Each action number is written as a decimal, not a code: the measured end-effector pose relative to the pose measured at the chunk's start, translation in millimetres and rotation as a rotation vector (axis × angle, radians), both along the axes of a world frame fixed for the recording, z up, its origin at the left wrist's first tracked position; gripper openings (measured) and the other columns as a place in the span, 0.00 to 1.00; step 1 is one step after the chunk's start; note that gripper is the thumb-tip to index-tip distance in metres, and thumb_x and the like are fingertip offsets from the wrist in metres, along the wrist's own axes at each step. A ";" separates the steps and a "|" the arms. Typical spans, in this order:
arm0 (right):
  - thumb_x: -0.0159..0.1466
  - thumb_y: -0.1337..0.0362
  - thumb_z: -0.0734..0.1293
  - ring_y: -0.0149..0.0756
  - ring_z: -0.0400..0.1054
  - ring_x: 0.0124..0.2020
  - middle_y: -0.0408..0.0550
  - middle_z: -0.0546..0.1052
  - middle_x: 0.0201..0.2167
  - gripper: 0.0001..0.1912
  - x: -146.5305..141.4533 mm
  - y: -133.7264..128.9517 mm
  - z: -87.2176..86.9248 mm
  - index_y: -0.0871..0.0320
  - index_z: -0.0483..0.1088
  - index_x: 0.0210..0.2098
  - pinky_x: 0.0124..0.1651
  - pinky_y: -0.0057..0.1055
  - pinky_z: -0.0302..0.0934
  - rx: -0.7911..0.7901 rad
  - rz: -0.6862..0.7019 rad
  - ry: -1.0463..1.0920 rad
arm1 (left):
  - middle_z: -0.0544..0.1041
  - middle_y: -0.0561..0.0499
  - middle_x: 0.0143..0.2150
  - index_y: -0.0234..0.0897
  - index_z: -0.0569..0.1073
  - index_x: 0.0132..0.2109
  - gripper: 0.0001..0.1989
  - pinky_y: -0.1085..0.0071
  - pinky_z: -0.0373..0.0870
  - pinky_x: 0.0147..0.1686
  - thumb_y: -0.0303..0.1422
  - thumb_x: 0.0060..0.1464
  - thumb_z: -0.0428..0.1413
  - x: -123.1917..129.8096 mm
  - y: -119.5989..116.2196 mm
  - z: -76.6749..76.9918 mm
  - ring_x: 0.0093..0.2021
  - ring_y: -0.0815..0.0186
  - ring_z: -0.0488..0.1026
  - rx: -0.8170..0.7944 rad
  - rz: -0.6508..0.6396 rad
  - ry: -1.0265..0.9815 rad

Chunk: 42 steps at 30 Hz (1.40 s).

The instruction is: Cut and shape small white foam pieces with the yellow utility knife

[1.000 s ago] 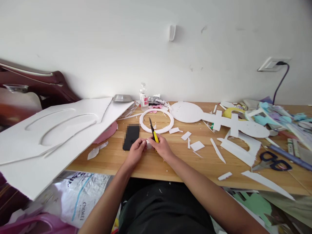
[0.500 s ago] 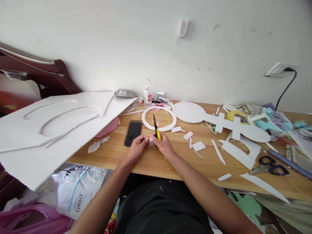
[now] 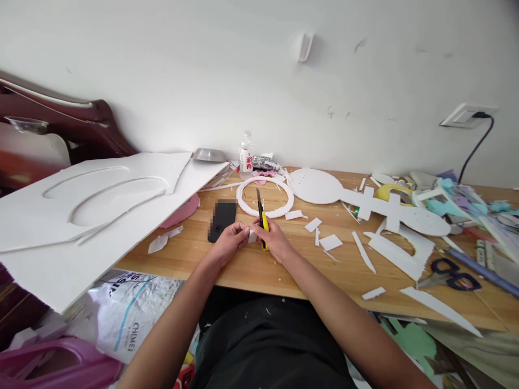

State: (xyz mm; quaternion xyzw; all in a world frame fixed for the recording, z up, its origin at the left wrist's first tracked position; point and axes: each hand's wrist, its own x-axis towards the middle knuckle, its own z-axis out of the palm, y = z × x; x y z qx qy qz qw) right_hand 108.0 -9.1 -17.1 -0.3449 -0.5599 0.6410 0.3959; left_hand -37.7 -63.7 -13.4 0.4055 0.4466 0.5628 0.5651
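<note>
Between the fingertips of both hands is a small white foam piece (image 3: 252,235). My left hand (image 3: 232,241) pinches it from the left, beside a black phone (image 3: 224,219) lying on the table. Closed around a yellow-and-black utility knife (image 3: 265,223), my right hand (image 3: 274,241) also touches the foam piece with its thumb side. The knife's dark blade points up and away, over the near part of a white foam ring (image 3: 240,202). Part of the foam piece is hidden by the fingers.
White foam scraps (image 3: 331,242) lie to the right on the wooden table (image 3: 308,270), with scissors (image 3: 454,276) beyond. A large foam board (image 3: 36,275) overhangs the left side. A plastic bottle (image 3: 246,156) and a metal dish (image 3: 210,155) stand by the wall.
The knife has tilted slightly, its handle lying a little further right in my right hand. Both hands stay in nearly the same place on the foam piece.
</note>
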 end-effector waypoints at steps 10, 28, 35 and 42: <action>0.51 0.50 0.73 0.25 0.57 0.18 0.35 0.66 0.20 0.20 2.8 -0.1 6.3 0.57 0.67 0.34 0.22 0.25 0.54 -0.108 0.017 -0.009 | 0.67 0.56 0.22 0.34 0.70 0.30 0.19 0.76 0.53 0.25 0.46 0.46 0.64 -3.7 -1.9 -0.2 0.22 0.74 0.59 -0.009 -0.020 0.062; 0.54 0.50 0.73 0.25 0.58 0.14 0.34 0.66 0.14 0.19 -2.3 0.9 0.1 0.56 0.65 0.33 0.19 0.23 0.51 -0.107 -0.013 0.006 | 0.78 0.48 0.38 0.35 0.79 0.40 0.14 0.70 0.69 0.36 0.40 0.50 0.61 3.7 -9.4 -3.8 0.34 0.66 0.72 0.083 0.199 0.335; 0.53 0.51 0.73 0.24 0.57 0.15 0.34 0.65 0.15 0.19 -1.9 3.7 2.5 0.56 0.64 0.31 0.18 0.23 0.51 -0.157 0.031 0.043 | 0.78 0.49 0.36 0.34 0.76 0.39 0.12 0.70 0.69 0.36 0.37 0.49 0.61 4.9 -1.9 -5.5 0.33 0.67 0.72 0.055 0.142 0.239; 0.53 0.51 0.73 0.24 0.56 0.14 0.33 0.64 0.15 0.19 -0.3 7.0 3.1 0.56 0.64 0.31 0.18 0.23 0.50 -0.150 0.087 0.032 | 0.73 0.55 0.27 0.35 0.71 0.34 0.09 0.72 0.66 0.32 0.35 0.49 0.61 3.4 -1.6 -11.3 0.27 0.70 0.69 0.071 0.141 0.204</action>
